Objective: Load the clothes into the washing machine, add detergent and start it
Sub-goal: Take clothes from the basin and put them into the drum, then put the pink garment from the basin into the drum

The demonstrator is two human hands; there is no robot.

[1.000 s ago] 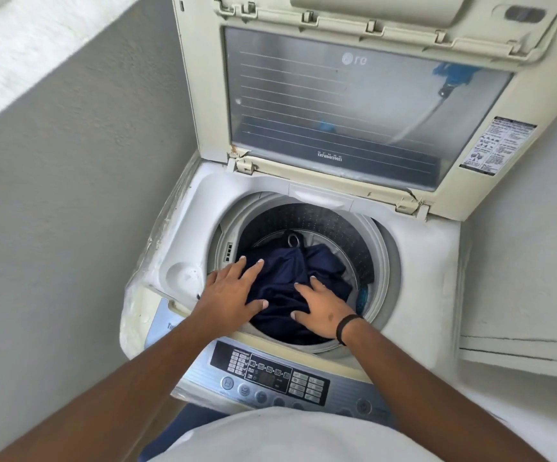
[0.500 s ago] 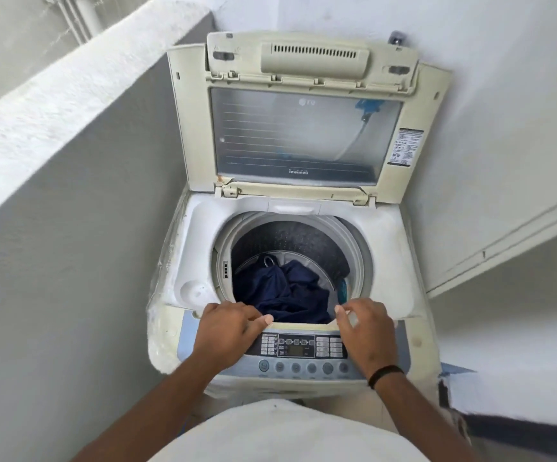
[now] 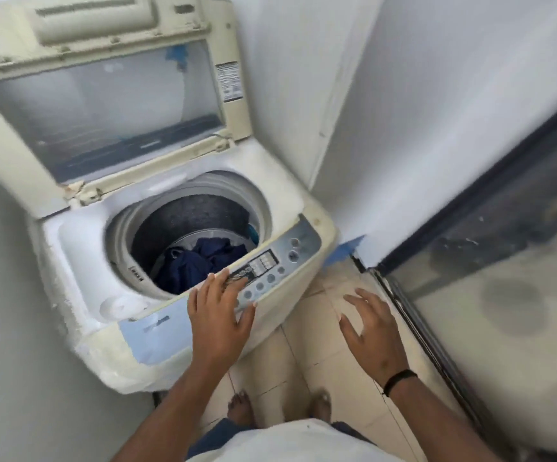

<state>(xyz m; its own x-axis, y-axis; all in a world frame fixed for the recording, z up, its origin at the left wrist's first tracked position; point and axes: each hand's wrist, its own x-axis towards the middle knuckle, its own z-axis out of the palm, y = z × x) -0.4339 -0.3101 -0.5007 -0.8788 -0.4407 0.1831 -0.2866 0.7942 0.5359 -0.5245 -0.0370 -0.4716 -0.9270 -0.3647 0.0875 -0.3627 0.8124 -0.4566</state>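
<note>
Dark blue clothes lie at the bottom of the washing machine drum, so loading looks done or nearly so. The lid stands open; no detergent is visible, and starting remains. The left hand rests flat, fingers straight, on the control panel. The right hand hangs relaxed and empty above the tiled floor.

Yellowed plastic washing machine (perforated metal drum) holds dark cloth.
</note>
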